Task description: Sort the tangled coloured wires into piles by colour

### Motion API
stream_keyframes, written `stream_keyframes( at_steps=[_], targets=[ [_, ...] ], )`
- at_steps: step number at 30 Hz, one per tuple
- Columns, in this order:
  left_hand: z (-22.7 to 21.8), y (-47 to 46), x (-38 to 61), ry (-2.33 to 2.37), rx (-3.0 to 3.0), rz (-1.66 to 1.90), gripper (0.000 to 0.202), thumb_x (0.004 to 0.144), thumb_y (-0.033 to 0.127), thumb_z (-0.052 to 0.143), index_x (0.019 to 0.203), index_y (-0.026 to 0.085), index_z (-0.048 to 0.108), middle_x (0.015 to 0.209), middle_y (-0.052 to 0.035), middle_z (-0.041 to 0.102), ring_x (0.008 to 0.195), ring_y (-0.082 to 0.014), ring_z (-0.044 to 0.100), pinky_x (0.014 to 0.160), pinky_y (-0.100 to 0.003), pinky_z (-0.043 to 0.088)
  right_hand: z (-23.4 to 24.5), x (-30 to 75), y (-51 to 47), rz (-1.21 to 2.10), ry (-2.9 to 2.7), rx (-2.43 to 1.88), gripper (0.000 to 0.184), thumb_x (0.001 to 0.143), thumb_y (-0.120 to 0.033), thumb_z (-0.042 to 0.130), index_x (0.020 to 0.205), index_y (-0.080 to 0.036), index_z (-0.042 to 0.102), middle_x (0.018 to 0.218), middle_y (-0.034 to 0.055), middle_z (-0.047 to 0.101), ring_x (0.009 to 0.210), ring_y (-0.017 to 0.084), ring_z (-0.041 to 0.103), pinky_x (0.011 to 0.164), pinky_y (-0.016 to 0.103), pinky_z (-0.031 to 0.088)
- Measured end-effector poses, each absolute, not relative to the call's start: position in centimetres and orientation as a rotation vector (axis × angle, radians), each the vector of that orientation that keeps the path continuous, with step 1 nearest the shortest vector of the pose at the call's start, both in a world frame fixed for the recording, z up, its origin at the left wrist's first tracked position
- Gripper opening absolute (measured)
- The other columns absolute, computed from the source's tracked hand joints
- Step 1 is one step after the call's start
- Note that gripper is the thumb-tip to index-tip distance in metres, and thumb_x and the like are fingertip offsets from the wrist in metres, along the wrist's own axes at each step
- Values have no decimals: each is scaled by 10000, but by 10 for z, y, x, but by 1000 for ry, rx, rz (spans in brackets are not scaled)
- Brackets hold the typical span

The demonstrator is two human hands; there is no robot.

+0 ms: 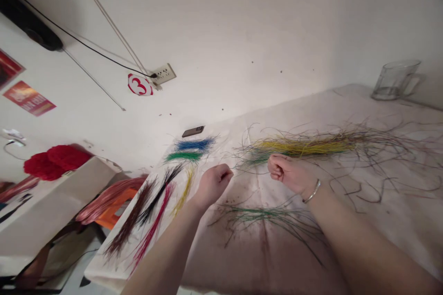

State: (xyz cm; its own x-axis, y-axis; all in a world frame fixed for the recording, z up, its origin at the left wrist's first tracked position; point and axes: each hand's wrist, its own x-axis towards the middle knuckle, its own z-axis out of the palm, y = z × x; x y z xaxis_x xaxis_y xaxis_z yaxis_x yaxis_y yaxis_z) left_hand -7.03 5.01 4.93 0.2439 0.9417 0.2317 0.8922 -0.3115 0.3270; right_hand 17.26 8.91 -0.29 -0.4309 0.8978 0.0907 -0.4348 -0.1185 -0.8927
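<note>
My left hand (pixel 215 183) is closed above the white-covered table, thumb pressed against the curled fingers. A thin wire seems to come out at its right side, but it is faint against the cloth. To the right, my right hand (pixel 287 174) is also closed; what its fingers hold is hidden. Behind it lies a long loose heap of yellow wires (pixel 311 146), with green wires (pixel 254 157) at the heap's left end. Nearer to me, between my forearms, a loose bunch of green wires (pixel 265 212) is spread on the cloth.
Sorted bundles lie on the left: blue (pixel 195 144), green (pixel 183 156), black (pixel 159 195), brown (pixel 131 221), red (pixel 154 226) and yellow (pixel 184 192). A phone (pixel 193 131) lies by the wall. A glass mug (pixel 394 80) stands at the far right. An orange stool (pixel 116 209) is left of the table.
</note>
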Motion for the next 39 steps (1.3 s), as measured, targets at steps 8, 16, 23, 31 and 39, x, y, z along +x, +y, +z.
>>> stream_keyframes(
  at_steps=[8,16,23,31,39],
  targets=[
    [63,14,-144,2223,1988,787,183,815,357,512,738,204,576,634,35,591,614,-138,540,568,-220,367,-11,181,101,1725,-779,-622,349,770,-325,607,534,-190,388,545,-49,312,524,89,269,467,219,259],
    [40,-45,-216,2782,1420,529,261,776,457,508,718,220,598,568,11,589,610,-207,576,524,-253,336,-16,173,102,1527,-711,-891,251,674,-319,603,557,-198,415,563,-45,351,508,82,310,450,230,286],
    [18,-70,-222,2873,1423,104,247,813,418,456,810,228,614,863,-80,660,804,-286,619,645,-336,412,-33,176,111,1342,-734,-1080,207,657,-335,587,576,-220,435,532,-48,370,480,97,316,434,255,270],
    [41,-26,-161,2496,2078,628,265,854,376,491,1004,200,622,1042,-78,643,864,-218,612,804,-310,465,-39,173,109,1245,-861,-1239,194,686,-319,572,560,-228,454,573,-18,438,503,121,369,448,273,320],
    [15,66,-60,1965,2372,233,199,819,261,581,972,171,673,981,-92,670,969,-240,595,860,-335,443,-38,169,107,1131,-1149,-1372,194,739,-371,527,610,-227,523,551,-16,450,504,144,425,467,283,333]
  ],
)
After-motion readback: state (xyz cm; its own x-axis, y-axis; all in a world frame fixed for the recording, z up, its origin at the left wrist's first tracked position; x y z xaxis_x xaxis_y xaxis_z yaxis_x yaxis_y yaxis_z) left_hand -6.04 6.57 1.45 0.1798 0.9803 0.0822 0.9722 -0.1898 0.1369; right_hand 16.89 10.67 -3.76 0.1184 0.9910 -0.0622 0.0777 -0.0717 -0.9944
